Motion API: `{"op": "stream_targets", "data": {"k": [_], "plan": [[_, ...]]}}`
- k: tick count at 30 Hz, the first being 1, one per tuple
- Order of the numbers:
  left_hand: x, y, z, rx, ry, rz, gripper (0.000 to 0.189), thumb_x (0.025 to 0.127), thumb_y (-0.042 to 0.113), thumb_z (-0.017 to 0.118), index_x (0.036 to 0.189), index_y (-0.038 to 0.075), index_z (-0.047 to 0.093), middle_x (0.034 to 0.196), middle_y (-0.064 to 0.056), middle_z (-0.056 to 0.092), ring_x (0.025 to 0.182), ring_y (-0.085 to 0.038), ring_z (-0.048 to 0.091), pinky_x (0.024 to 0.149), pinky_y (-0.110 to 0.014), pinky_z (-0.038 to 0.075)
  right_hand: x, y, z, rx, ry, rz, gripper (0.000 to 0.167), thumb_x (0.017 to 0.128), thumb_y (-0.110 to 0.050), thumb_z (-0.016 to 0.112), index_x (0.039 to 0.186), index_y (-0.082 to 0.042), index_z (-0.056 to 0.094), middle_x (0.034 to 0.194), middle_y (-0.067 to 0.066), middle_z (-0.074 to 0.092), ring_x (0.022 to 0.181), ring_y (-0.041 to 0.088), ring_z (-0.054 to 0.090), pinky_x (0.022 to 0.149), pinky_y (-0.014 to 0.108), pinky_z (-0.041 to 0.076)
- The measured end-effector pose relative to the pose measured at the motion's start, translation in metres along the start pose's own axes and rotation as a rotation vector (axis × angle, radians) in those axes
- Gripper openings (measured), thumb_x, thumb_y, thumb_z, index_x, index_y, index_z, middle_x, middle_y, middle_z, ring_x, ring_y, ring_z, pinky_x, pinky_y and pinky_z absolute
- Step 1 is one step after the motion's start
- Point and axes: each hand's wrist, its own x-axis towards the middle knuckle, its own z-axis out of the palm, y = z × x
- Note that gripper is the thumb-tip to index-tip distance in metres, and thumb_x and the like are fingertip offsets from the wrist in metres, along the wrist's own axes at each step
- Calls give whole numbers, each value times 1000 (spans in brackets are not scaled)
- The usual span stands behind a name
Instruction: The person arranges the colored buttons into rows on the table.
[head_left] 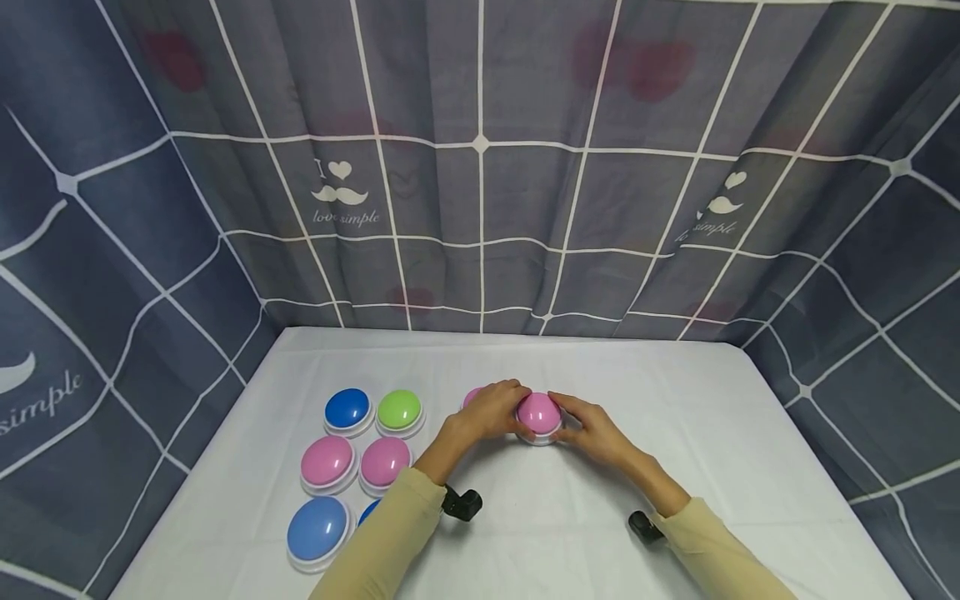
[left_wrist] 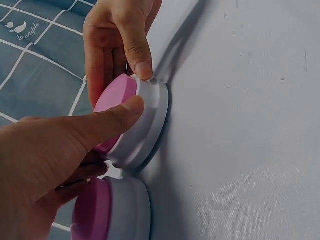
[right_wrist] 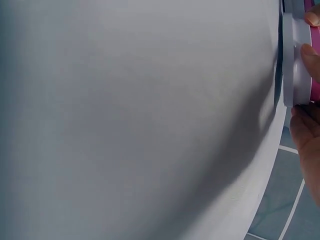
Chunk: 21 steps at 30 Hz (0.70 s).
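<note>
A round pink push button (head_left: 538, 413) with a white base stands on the white tabletop, held from both sides. My left hand (head_left: 491, 411) grips its left side, the thumb against the white rim of the base (left_wrist: 150, 107) in the left wrist view. From the opposite side my right hand (head_left: 600, 433) pinches the same button between thumb and fingers. A second pink button (head_left: 471, 397) sits just left of it, mostly hidden behind my left hand. In the left wrist view that second button (left_wrist: 130, 210) shows close beside the held one.
On the left of the white table (head_left: 750, 500) stand a dark blue button (head_left: 347, 408), a green button (head_left: 399, 409), two pink buttons (head_left: 327, 461) and a light blue button (head_left: 317, 528). Another blue one (head_left: 366, 512) is partly behind my left sleeve. Grey checked curtains (head_left: 525, 192) surround the table.
</note>
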Motion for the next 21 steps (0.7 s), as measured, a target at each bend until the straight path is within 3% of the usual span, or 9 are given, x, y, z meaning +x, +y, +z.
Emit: {"op": "stream_targets", "data": {"k": [8,21], "plan": [[-1,-4,3,-23,-15,-48,53,74,39,87,115,12,67,103,0,63,95,-17,61,80,-29,50,6,0,1,23,-34,40,68,80,-6,81,138,10,50,137,25,54,129,42,49,105,54,39],[0,-4,2,42,-32,-72,60,77,43,84,124,11,65,115,-3,62,103,-19,60,85,-32,51,11,3,0,41,-77,66,64,84,-3,77,140,9,48,140,25,52,131,43,45,107,54,36]]}}
